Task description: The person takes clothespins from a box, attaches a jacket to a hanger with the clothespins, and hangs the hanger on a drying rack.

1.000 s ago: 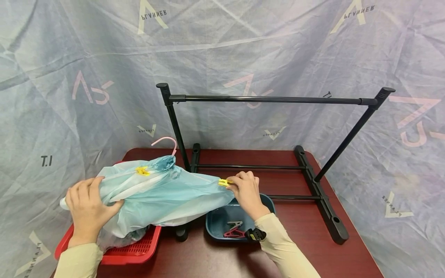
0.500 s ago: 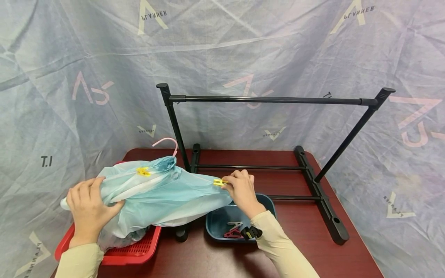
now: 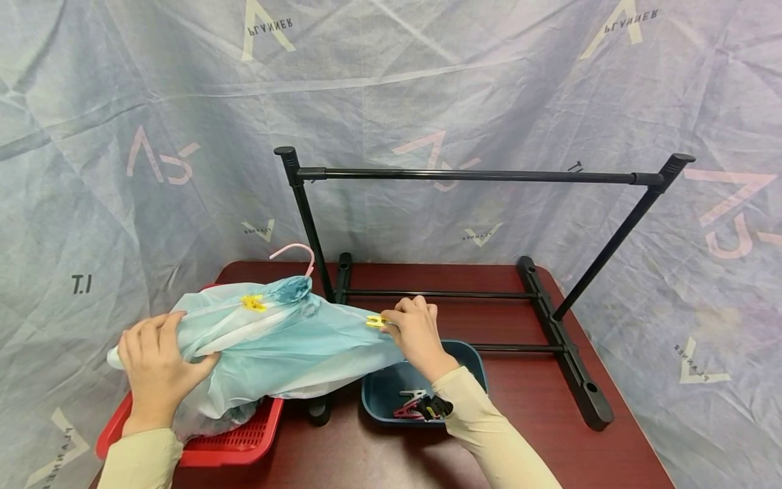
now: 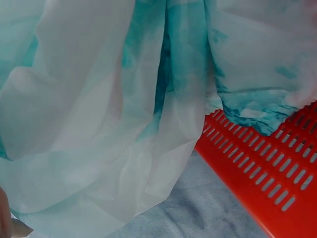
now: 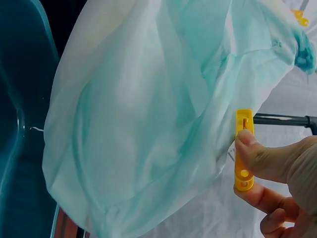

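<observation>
A light blue and white garment (image 3: 305, 346) hangs on a pink hanger (image 3: 294, 250). My left hand (image 3: 157, 367) grips its left end, thumb and fingers spread around the cloth over the red basket. A yellow clip (image 3: 253, 303) sits on the garment left of the hanger's hook. With thumb and fingers my right hand (image 3: 418, 338) pinches another yellow clip (image 3: 375, 321) at the garment's upper right edge. The right wrist view shows that clip (image 5: 243, 151) upright against the cloth edge; whether its jaws bite the fabric I cannot tell.
A red basket (image 3: 244, 445) stands at the left under the garment. Beneath my right forearm is a dark blue bin (image 3: 381, 404) holding several clips (image 3: 411, 404). A black rack (image 3: 476, 176) stands across the back of the dark red table (image 3: 342, 455).
My right hand has moved slightly to the left along the garment's upper edge with the yellow clip. The hanger hook has shifted a little to the right. My left hand is nearly still.
</observation>
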Action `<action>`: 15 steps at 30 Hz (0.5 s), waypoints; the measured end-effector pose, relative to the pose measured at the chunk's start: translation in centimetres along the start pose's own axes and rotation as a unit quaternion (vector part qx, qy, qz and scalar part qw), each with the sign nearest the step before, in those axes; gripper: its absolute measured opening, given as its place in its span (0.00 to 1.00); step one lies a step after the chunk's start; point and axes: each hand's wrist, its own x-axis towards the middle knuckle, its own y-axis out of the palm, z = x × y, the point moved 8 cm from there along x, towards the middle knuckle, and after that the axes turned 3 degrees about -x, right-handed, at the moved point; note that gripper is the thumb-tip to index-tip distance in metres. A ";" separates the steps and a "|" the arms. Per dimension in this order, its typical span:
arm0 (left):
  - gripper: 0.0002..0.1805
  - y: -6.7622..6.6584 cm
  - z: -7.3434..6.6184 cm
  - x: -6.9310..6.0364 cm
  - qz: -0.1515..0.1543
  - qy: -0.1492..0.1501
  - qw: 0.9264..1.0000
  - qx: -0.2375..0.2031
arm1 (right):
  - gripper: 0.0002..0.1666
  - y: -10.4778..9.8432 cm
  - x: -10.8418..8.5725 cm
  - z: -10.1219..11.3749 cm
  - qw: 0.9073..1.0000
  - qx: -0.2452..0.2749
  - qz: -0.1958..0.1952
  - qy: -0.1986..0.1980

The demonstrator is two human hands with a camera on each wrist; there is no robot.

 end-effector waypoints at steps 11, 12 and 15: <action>0.36 0.1 -0.2 0.1 -0.002 0.005 1.000 0.003 | 0.13 0.2 0.7 1.1 0.999 -0.032 0.008 -0.020; 0.36 0.1 -0.2 0.1 -0.002 0.006 1.000 0.002 | 0.13 0.2 0.8 1.2 0.999 -0.036 0.009 -0.020; 0.36 0.1 -0.2 0.0 -0.004 0.007 1.000 0.003 | 0.13 0.2 0.9 1.4 0.998 -0.049 0.011 -0.025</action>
